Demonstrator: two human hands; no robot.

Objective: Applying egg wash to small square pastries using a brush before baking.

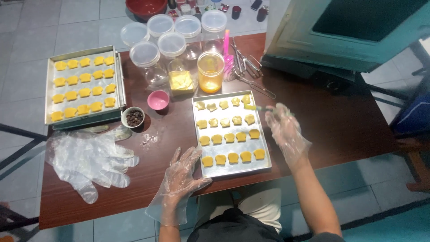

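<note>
A pale grey tiled floor (36, 27) fills the left side and bottom of the frame, and on it stands a dark reddish-brown wooden table (345, 121) that spans the middle. At upper right a large teal metal cabinet (354, 31) sits on the table's far corner. At left centre lies a metal baking tray (116, 76) holding rows of glossy yellow biscuits. A second baking tray (264, 150), in the lower centre, holds rows of biscuits (217, 139) too, paler along its far row. A heap of clear plastic gloves (87, 163) lies at lower left.

Along the upper centre stand several clear plastic jars (172, 45) with lids, a jar of orange liquid (210, 71) and a square tub of yellow butter (181, 82). A red bowl (147, 6) sits on the floor at the top edge. Metal whisks (251, 74) lie right of the jars.

The gloved left hand (183, 177) rests flat with fingers spread, touching the near left corner of the central tray. The gloved right hand (284, 130) pinches a thin brush (257, 108), its tip over the tray's far right biscuits. A small pink cup (158, 100) and a white cup of dark chips (133, 117) stand between the trays.
</note>
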